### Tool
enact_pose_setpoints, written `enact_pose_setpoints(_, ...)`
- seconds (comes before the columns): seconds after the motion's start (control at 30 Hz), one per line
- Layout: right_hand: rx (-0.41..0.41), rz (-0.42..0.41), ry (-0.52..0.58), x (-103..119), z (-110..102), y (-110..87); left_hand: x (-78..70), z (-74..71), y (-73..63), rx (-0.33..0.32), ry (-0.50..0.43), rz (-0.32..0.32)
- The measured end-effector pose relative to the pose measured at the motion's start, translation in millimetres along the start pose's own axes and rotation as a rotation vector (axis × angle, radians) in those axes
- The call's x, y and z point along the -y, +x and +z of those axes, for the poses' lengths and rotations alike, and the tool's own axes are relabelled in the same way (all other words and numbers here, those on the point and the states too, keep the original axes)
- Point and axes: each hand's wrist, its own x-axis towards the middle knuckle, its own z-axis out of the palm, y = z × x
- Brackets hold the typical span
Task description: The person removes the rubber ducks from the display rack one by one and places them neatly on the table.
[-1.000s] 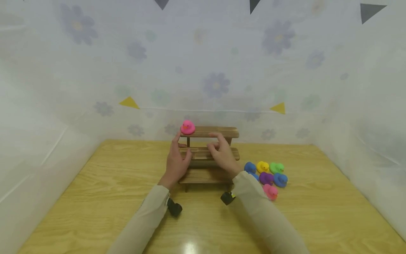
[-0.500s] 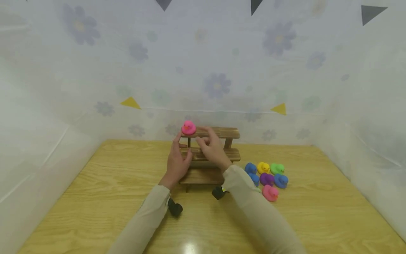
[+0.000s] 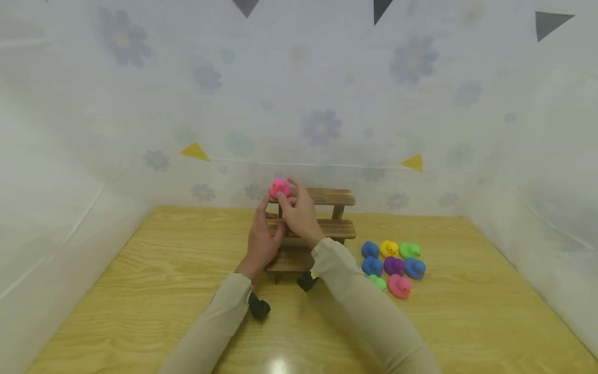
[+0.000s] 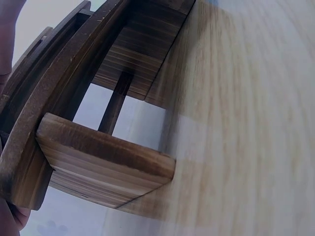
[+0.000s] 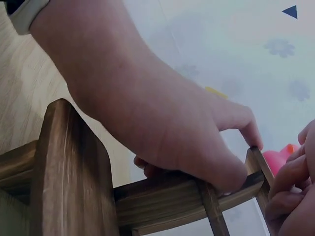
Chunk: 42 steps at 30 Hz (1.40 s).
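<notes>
A pink rubber duck (image 3: 280, 184) sits at the left end of the top tier of a brown wooden three-tier stand (image 3: 334, 228). My left hand (image 3: 262, 243) grips the stand's left side; in the right wrist view, its index fingertip touches the top tier beside the duck. My right hand (image 3: 302, 218) reaches over the tiers. Its thumb lies in front of the duck and its index finger beside it, pinching it. Curled right fingers (image 5: 293, 184) partly hide the duck in the right wrist view. The left wrist view shows mostly the stand's underside (image 4: 106, 162).
Right of the stand, several rubber ducks stand grouped on the wood-grain table (image 3: 163, 270): blue, yellow, green, a purple duck (image 3: 394, 266) and another pink duck (image 3: 399, 286). A white flowered cloth (image 3: 289, 104) hangs behind and at both sides.
My right hand has moved left along the stand to the pink duck, which now faces slightly more forward. My left hand stays put. A light green duck has come out from behind my right sleeve.
</notes>
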Motion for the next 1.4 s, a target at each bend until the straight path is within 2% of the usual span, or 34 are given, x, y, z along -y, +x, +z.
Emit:
enact_pose_setpoints(0.2,-0.067,0.006,-0.076,5,4,4.4,2.5,2.0,-0.6,0.000,0.014,0.009)
enact_pose_setpoints(0.63,-0.077,0.037,-0.182,11,4,9.9,0.1,4.2,1.4,-0.006,0.017,0.024)
enact_pose_setpoints(0.77,-0.069,0.032,-0.203,11,4,10.3,0.9,4.7,1.6,-0.021,0.013,0.030)
enact_pose_setpoints(1.07,-0.032,-0.069,-0.324,12,-1,7.5,-0.4,3.6,2.8,-0.011,0.012,0.008)
enact_pose_setpoints(1.2,-0.002,-0.062,-0.340,14,-5,6.9,-0.6,4.2,3.9,-0.006,0.009,-0.005)
enact_pose_setpoints(1.4,0.025,-0.051,-0.333,16,-11,5.6,0.8,6.2,4.5,-0.013,0.028,0.012)
